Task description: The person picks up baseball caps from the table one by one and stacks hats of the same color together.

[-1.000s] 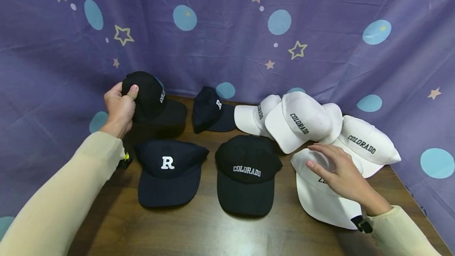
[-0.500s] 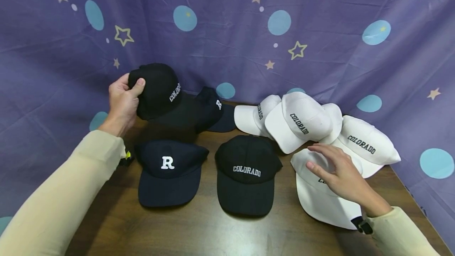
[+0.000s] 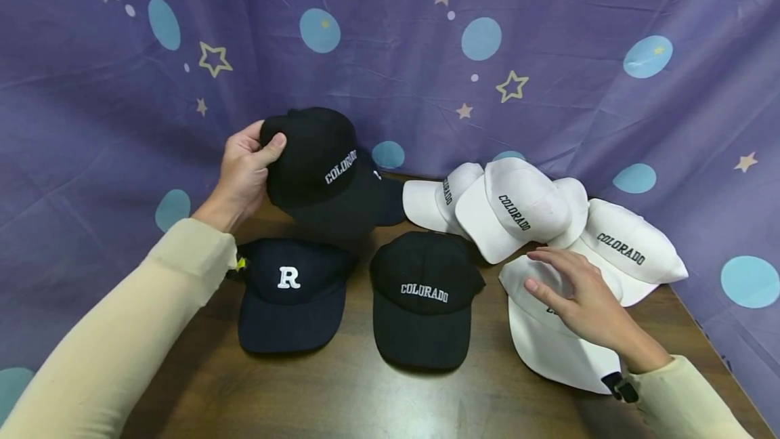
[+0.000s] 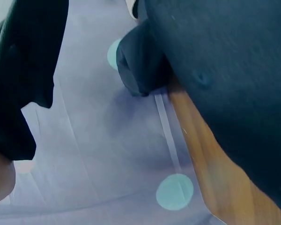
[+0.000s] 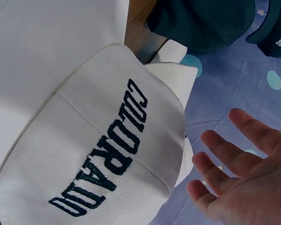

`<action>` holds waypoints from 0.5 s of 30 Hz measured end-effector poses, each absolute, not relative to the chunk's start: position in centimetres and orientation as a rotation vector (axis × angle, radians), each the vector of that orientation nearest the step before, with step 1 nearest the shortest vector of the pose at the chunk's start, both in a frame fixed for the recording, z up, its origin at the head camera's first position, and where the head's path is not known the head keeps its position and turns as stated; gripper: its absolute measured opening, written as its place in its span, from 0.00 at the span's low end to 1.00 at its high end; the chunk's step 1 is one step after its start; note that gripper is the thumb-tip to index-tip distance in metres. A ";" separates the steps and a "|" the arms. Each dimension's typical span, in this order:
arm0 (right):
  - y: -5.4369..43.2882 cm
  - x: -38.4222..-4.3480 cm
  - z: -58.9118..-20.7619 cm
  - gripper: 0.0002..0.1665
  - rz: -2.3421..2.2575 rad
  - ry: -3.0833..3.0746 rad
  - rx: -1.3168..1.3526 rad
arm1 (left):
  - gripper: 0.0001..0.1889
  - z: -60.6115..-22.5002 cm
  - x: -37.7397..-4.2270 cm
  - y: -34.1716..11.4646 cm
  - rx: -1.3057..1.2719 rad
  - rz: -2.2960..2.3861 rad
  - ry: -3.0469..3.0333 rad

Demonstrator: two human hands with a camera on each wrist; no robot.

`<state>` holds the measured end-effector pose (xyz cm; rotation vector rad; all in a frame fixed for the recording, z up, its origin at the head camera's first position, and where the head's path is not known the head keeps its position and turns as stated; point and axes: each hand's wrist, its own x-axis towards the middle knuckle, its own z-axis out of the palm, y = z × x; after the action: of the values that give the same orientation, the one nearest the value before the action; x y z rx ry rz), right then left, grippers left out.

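Note:
My left hand (image 3: pixel 246 164) grips a black COLORADO baseball cap (image 3: pixel 313 161) by the back of its crown, thumb on the outside, brim pointing right and down. Behind that cap, a navy cap (image 3: pixel 390 200) at the back of the table is mostly hidden; its brim shows. In the left wrist view dark cap fabric (image 4: pixel 234 75) fills the right side. My right hand (image 3: pixel 579 297) hovers with spread, relaxed fingers over a white COLORADO cap (image 3: pixel 548 351). The right wrist view shows these fingers (image 5: pixel 234 154) beside the white crown, holding nothing.
A navy cap with a white R (image 3: pixel 291 317) and another black COLORADO cap (image 3: pixel 422 330) lie in front on the wooden table (image 3: pixel 378 405). Several white caps (image 3: pixel 518 202) overlap at the back right. A purple star-patterned curtain (image 3: pixel 390 87) hangs right behind the table.
My left hand has lifted the black cap slightly and carried it to the right, in front of the rear navy cap. My right hand has stayed still.

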<state>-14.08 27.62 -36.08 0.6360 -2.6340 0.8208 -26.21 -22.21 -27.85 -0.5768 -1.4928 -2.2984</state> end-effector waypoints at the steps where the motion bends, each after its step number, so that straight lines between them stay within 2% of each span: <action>1: 27.6 -14.1 -36.1 0.26 0.820 -2.635 0.636 | 0.07 -27.8 -26.2 -21.9 -0.591 -2.304 -1.503; 7: 27.5 -14.0 -36.0 0.26 0.816 -2.641 0.636 | 0.12 -27.7 -26.1 -20.5 -0.666 -2.348 -1.542; 15: 27.3 -13.9 -36.1 0.26 0.834 -2.631 0.658 | 0.13 -27.7 -26.0 -18.3 -0.808 -2.409 -1.611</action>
<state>-13.88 27.35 -36.08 0.6577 -2.6311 0.8339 -25.99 -18.26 -27.69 -0.8079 -1.6108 -2.4095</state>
